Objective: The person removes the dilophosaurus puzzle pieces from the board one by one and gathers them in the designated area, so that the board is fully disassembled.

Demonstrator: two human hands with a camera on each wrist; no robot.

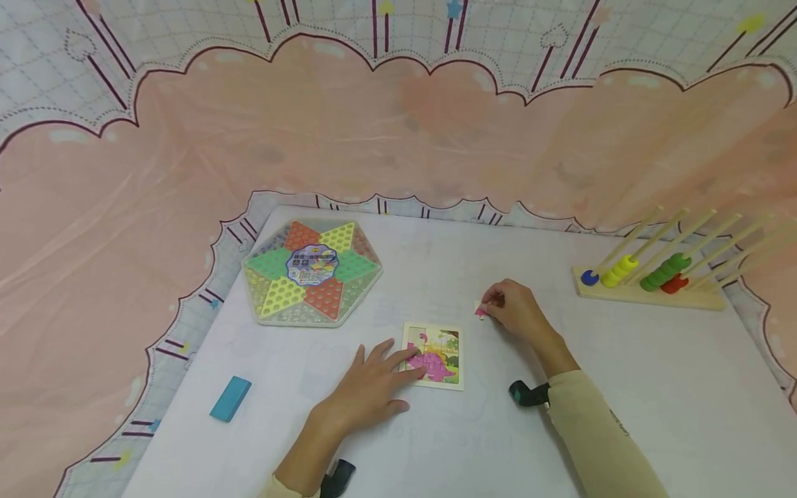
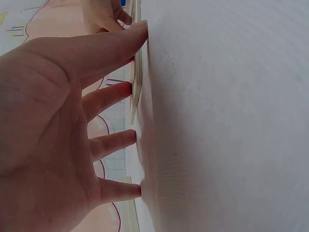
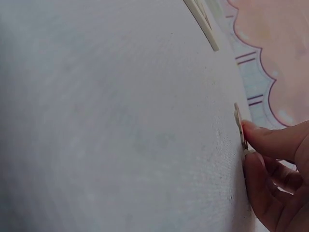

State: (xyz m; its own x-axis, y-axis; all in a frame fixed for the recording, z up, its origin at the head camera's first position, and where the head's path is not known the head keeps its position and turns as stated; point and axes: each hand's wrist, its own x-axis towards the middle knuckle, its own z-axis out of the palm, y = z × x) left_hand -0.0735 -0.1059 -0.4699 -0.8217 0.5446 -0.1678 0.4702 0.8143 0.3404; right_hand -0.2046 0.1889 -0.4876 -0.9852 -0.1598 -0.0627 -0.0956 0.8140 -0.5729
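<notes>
A small square wooden jigsaw puzzle (image 1: 461,360) with a pink dinosaur picture lies on the white table. A pale patch without picture shows at its upper left. My left hand (image 1: 367,380) rests at the puzzle's left side with fingers spread, two fingertips over the picture; in the left wrist view the fingers (image 2: 113,145) are straight, tips down at the board and table. To the right of the puzzle, my right hand (image 1: 513,308) pinches a small pink and white puzzle piece (image 1: 479,310) between thumb and fingertips. The piece (image 3: 240,126) is close to the tabletop in the right wrist view.
A hexagonal Chinese checkers box (image 1: 355,290) lies at the back left. A blue block (image 1: 231,399) is at the front left. At the back right stands a wooden bead rack (image 1: 647,296) with upright pegs and coloured beads. Patterned cloth (image 1: 398,138) hangs behind the table.
</notes>
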